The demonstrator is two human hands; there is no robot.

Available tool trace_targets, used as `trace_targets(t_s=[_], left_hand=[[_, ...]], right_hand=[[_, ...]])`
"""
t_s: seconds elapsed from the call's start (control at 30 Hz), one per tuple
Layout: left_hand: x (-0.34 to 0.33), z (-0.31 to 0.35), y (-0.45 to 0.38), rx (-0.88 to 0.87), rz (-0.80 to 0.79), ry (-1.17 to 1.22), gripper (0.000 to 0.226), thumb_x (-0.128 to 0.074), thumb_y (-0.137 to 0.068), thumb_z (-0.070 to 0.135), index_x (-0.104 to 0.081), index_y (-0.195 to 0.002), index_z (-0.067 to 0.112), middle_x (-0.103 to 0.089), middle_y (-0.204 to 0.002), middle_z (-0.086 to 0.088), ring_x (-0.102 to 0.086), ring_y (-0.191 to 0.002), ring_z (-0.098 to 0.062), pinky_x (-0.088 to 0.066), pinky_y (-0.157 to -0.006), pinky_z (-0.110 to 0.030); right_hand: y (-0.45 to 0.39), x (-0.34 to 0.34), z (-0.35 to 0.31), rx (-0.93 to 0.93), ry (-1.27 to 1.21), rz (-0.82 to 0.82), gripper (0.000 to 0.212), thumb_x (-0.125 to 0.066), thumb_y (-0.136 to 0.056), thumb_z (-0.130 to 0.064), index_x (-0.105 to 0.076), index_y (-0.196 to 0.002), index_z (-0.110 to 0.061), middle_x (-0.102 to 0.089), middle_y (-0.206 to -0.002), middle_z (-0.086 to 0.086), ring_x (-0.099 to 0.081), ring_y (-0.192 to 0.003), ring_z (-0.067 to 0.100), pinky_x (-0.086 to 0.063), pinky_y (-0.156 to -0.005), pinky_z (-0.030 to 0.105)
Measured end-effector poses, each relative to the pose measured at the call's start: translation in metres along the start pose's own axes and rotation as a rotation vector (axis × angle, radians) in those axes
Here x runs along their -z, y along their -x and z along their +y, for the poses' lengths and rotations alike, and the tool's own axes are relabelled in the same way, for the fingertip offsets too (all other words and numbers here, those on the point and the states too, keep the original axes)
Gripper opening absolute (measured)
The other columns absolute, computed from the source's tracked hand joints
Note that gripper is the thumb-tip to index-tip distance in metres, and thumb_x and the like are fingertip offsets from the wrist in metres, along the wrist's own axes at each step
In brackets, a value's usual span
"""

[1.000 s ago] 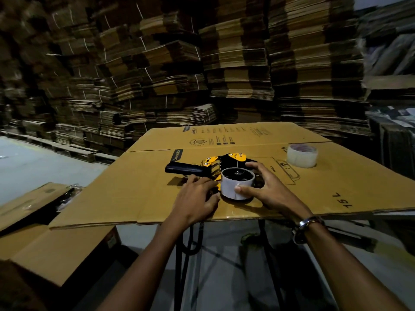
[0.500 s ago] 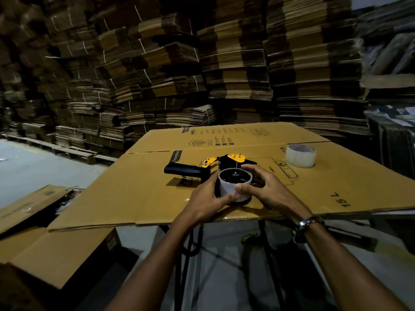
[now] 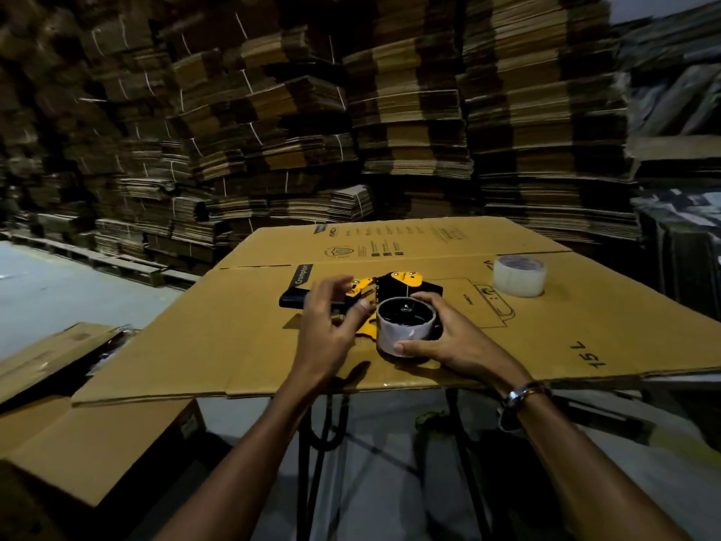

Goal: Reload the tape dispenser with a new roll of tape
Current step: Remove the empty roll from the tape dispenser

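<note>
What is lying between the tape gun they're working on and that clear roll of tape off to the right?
Nothing but bare cardboard sheet with printed line art, in the head view, between the tape dispenser and the clear tape roll.

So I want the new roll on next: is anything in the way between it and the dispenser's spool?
Yes. An empty core sits on the spool of the tape dispenser, gripped by the right hand. The new roll stands apart on the cardboard sheet, far right, with bare sheet between. The left hand hovers over the handle.
</note>
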State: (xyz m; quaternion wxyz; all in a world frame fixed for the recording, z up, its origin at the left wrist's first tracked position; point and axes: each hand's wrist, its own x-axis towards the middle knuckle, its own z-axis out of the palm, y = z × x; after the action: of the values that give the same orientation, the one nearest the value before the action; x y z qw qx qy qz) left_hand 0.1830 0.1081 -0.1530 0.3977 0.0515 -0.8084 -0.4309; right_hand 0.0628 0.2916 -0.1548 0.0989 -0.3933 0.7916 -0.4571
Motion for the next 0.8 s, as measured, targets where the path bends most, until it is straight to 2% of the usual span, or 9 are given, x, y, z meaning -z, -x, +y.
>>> trace_targets(t_s=[0.07,0.2,0.23,0.3,0.4,0.47,0.53,0.67,0.8], left_hand=[[0.005,-0.002,-0.013,-0.036,0.083,-0.197,0.054,-0.054,-0.088,0.052,-0.048,-0.135,0.024,-0.052,-0.125,0.003,-0.05,-0.117,-0.014,-0.049,-0.096,-0.045],[0.006,-0.008,-0.048,0.124,-0.186,-0.649,0.086,-0.045,-0.087,0.072,-0.031,-0.149,0.015,-0.044,-0.146,-0.009,-0.044,-0.13,-0.027,-0.039,-0.102,-0.046],[0.007,-0.009,-0.055,0.207,-0.294,-0.677,0.091,-0.045,-0.084,0.076,-0.034,-0.147,0.012,-0.047,-0.144,-0.013,-0.048,-0.126,-0.03,-0.042,-0.1,-0.046],[0.007,-0.01,-0.066,0.353,-0.492,-0.573,0.094,-0.048,-0.074,0.083,-0.047,-0.133,0.01,-0.061,-0.124,-0.015,-0.059,-0.108,-0.031,-0.051,-0.092,-0.045],[0.008,-0.006,-0.066,0.381,-0.591,-0.405,0.086,-0.056,-0.066,0.084,-0.057,-0.116,0.014,-0.067,-0.105,-0.01,-0.064,-0.096,-0.03,-0.053,-0.089,-0.047],[0.005,-0.005,-0.058,0.346,-0.561,-0.448,0.086,-0.052,-0.062,0.084,-0.053,-0.119,0.019,-0.065,-0.105,-0.003,-0.062,-0.093,-0.024,-0.053,-0.088,-0.045],[-0.003,-0.005,-0.047,0.292,-0.451,-0.577,0.08,-0.046,-0.067,0.078,-0.048,-0.121,0.019,-0.063,-0.097,0.0,-0.059,-0.087,-0.02,-0.052,-0.083,-0.04],[-0.021,-0.001,-0.027,0.182,-0.202,-0.717,0.067,-0.041,-0.084,0.062,-0.043,-0.128,0.012,-0.062,-0.089,-0.003,-0.057,-0.085,-0.025,-0.04,-0.089,-0.042],[-0.029,-0.005,-0.016,0.058,-0.051,-0.851,0.05,-0.046,-0.087,0.057,-0.045,-0.114,0.015,-0.066,-0.091,-0.003,-0.06,-0.085,-0.026,-0.036,-0.088,-0.042]], right_hand=[[0.0,0.001,0.001,0.012,0.045,0.032,0.092,-0.087,-0.064,-0.049,-0.034,-0.139,-0.04,-0.052,-0.138,-0.012,-0.052,-0.124,0.01,-0.048,-0.104,0.037],[0.004,0.001,0.003,0.1,0.09,0.11,0.089,-0.086,-0.064,-0.041,-0.033,-0.134,-0.045,-0.054,-0.132,-0.014,-0.054,-0.122,0.008,-0.049,-0.102,0.042],[0.005,0.001,0.002,0.124,0.101,0.132,0.088,-0.086,-0.064,-0.04,-0.032,-0.134,-0.045,-0.054,-0.132,-0.013,-0.053,-0.123,0.009,-0.049,-0.101,0.042],[0.007,-0.001,0.0,0.164,0.124,0.167,0.088,-0.087,-0.067,-0.037,-0.03,-0.134,-0.042,-0.051,-0.134,-0.011,-0.052,-0.124,0.01,-0.049,-0.101,0.04],[0.006,-0.004,0.003,0.164,0.158,0.234,0.091,-0.085,-0.066,-0.044,-0.029,-0.137,-0.036,-0.049,-0.138,-0.005,-0.053,-0.123,0.015,-0.051,-0.099,0.04],[0.005,-0.005,0.005,0.134,0.182,0.276,0.093,-0.084,-0.064,-0.05,-0.026,-0.136,-0.035,-0.049,-0.137,-0.001,-0.054,-0.121,0.018,-0.053,-0.096,0.041],[0.002,-0.005,0.007,0.115,0.198,0.295,0.094,-0.085,-0.065,-0.047,-0.024,-0.135,-0.035,-0.05,-0.136,0.0,-0.056,-0.119,0.019,-0.055,-0.094,0.041],[0.001,-0.006,0.008,0.114,0.19,0.319,0.093,-0.086,-0.068,-0.041,-0.023,-0.135,-0.032,-0.052,-0.135,0.0,-0.057,-0.118,0.018,-0.055,-0.095,0.039],[0.002,-0.004,0.008,0.108,0.182,0.3,0.104,-0.086,-0.068,-0.045,-0.019,-0.146,-0.031,-0.046,-0.145,0.0,-0.053,-0.124,0.018,-0.049,-0.102,0.04]])
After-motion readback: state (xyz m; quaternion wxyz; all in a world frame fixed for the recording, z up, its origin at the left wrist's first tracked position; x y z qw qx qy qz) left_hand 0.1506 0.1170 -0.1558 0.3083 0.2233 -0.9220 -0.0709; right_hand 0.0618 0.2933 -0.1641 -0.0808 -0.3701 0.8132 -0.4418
